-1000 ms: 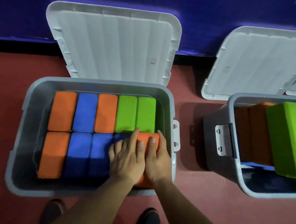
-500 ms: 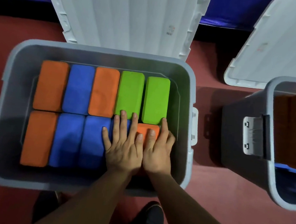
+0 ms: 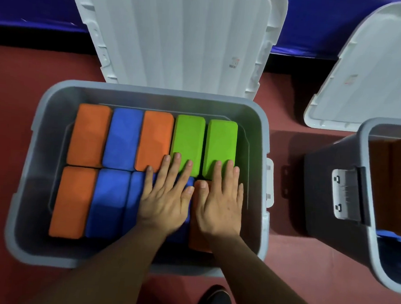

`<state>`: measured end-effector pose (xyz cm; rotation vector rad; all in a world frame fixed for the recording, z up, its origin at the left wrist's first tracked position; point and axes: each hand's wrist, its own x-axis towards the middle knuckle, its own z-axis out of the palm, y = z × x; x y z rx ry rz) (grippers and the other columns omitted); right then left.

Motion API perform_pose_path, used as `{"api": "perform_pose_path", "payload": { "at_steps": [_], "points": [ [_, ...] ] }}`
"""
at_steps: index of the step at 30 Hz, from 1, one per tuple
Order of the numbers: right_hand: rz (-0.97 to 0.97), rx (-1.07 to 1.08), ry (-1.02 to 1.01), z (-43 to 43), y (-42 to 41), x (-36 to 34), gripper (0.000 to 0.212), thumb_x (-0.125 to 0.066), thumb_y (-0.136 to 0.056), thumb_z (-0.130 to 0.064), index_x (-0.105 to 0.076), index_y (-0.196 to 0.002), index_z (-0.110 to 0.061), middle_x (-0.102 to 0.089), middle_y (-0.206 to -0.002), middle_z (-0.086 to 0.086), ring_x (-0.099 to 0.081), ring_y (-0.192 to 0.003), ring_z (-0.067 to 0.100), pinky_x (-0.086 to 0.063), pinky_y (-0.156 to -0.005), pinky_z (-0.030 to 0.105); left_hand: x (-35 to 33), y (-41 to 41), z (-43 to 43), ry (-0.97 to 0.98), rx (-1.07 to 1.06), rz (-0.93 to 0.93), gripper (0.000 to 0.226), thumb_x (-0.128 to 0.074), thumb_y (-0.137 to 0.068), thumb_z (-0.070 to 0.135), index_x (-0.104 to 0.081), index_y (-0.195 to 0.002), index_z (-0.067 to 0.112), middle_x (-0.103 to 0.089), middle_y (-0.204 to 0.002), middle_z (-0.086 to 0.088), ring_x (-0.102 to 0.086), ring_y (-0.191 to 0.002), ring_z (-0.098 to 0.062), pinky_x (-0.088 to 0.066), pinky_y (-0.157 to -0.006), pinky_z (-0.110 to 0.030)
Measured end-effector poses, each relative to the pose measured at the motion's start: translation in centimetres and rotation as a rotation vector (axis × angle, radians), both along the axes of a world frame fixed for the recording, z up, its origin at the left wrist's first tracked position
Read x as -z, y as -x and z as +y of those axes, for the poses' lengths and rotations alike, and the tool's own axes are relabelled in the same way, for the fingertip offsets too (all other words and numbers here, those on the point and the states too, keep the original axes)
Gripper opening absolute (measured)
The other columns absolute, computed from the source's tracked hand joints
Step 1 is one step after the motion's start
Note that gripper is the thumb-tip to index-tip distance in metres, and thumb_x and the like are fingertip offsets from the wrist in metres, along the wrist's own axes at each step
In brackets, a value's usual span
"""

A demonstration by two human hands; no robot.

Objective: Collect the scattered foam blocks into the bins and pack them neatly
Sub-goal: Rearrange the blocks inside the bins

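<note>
The left hand (image 3: 166,201) covers much of a blue foam block (image 3: 134,199), and the right hand (image 3: 219,204) hides most of an orange foam block (image 3: 197,242) — only its left strip shows. The second bin (image 3: 328,188) and its lid (image 3: 375,75) run off the right edge. On the open lid (image 3: 178,33), the label (image 3: 234,62) is too small to read.

the foam blocks (image 3: 188,139) look matt and finely grainy; the grey bin (image 3: 36,165) is smooth, faintly sheened plastic, its pale lid (image 3: 178,33) ribbed plastic; the floor (image 3: 23,75) matt red.
</note>
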<state>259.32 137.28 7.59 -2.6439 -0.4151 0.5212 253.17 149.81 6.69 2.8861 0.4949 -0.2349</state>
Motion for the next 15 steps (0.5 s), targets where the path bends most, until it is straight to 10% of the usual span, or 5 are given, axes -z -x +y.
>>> {"api": "perform_pose_path", "payload": {
  "at_steps": [15],
  "points": [
    [-0.154,0.071,-0.117,-1.4,0.5,3.0,0.071,-0.021,-0.107,-0.049,-0.022,-0.159,-0.001,-0.004,-0.170,0.013,-0.007,-0.157,0.030,-0.015,-0.127,0.042,1.3,0.0,-1.1,-0.021,0.044,-0.034,0.069,-0.029,-0.098,0.054,-0.023,-0.160,0.025,-0.011,-0.169,-0.004,-0.009,-0.156,-0.020,-0.005,-0.118,-0.070]
  ]
}}
